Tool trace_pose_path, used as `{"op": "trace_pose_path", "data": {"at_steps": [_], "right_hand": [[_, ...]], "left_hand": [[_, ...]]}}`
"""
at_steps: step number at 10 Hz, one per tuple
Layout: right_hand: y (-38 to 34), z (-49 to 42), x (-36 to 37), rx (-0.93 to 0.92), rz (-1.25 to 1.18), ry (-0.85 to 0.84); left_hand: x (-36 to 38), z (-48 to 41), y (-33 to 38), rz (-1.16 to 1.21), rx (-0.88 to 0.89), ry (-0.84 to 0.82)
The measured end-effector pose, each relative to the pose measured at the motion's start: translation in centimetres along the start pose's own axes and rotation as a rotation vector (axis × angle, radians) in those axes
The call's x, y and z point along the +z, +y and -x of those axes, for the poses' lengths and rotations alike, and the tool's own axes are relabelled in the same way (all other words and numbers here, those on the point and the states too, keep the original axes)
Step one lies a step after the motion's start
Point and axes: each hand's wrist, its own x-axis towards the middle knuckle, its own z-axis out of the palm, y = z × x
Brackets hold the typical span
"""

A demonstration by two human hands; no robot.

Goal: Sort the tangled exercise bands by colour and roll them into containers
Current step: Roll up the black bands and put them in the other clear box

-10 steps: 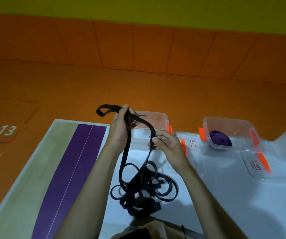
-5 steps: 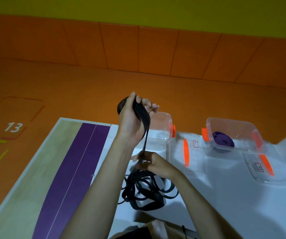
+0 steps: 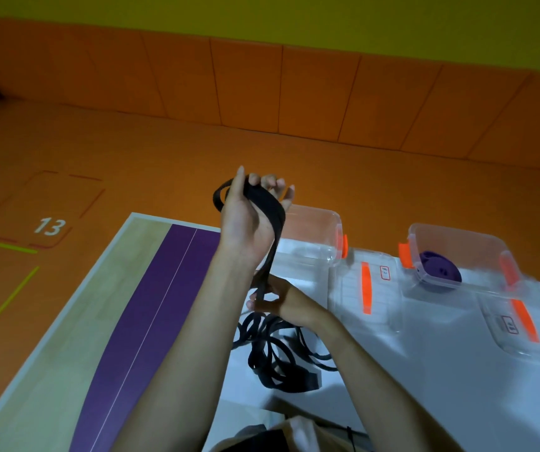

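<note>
A black exercise band (image 3: 267,207) is looped around my left hand (image 3: 245,223), which is raised above the table with its fingers curled on the band. The band runs straight down to my right hand (image 3: 278,300), which pinches it just above the table. Below that hand lies the tangled rest of the black band (image 3: 281,357) on the white table top (image 3: 425,386). Behind my left hand stands a clear container (image 3: 314,236) with an orange clip. Further right a second clear container (image 3: 461,259) holds a rolled purple band (image 3: 438,270).
Two clear lids with orange clips lie flat on the table, one lid (image 3: 368,288) between the containers and another lid (image 3: 516,324) at the right. A purple stripe (image 3: 151,321) runs along the wooden left part of the table. Orange floor lies beyond.
My left hand rose and wound the black band around itself. My right hand dropped from chest height down to the pile and now pinches the band low, pulling it taut.
</note>
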Motion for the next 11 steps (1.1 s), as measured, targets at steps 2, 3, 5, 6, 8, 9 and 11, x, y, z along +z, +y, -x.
{"op": "trace_pose_path", "data": {"at_steps": [2, 3, 5, 6, 8, 9, 11], "right_hand": [[1.4, -1.1, -0.7, -0.002, -0.111, 0.252], [-0.2, -0.1, -2.2, -0.092, -0.23, 0.373], [-5.6, 1.7, -4.7, -0.271, -0.365, 0.512], [-8.0, 2.0, -5.5, -0.329, -0.376, 0.54], [-10.5, 2.4, -5.9, -0.361, -0.406, 0.524], [-10.0, 2.8, -6.3, -0.361, -0.459, 0.557], [-7.0, 4.6, -8.0, -0.352, -0.543, 0.625]], "left_hand": [[-3.9, -3.7, 0.1, -0.121, 0.079, -0.028], [-6.4, -4.7, -0.3, -0.117, 0.101, -0.141], [-11.7, -6.6, -4.5, -0.883, 0.073, 0.052], [-13.2, -6.1, -6.4, -1.094, -0.135, 0.036], [-12.0, -4.2, -7.4, -0.78, -0.307, -0.223], [-10.8, -4.3, -6.8, -0.687, -0.275, -0.235], [-8.2, -4.3, -4.8, -0.561, -0.076, -0.145]]}}
